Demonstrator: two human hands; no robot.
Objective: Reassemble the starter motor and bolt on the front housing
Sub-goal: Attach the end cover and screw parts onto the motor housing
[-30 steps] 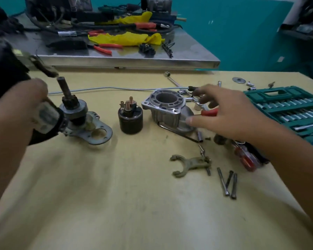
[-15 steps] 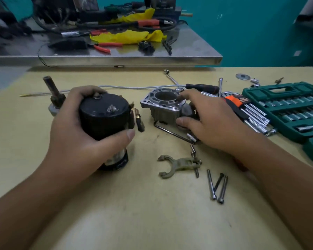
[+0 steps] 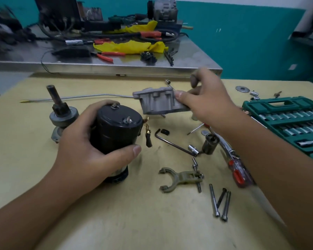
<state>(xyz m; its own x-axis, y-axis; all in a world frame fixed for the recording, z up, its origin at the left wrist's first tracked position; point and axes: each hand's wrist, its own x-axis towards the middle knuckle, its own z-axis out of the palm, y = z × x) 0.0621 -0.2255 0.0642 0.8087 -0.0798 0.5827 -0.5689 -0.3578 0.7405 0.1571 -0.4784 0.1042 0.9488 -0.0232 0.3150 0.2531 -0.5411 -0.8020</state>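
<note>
Black and upright on the yellow table (image 3: 116, 222), the motor (image 3: 116, 134) sits near the left edge, the left hand (image 3: 85, 152) wrapped around it, thumb in front. The right hand (image 3: 208, 103) grips the grey housing (image 3: 157, 102), held tilted above the table, just beyond the motor. A fork (image 3: 179, 178) and 3 bolts (image 3: 220, 202) lie nearer the camera. A hex key (image 3: 173, 143) lies between. The socket case (image 3: 285, 121) sits open at right.
</note>
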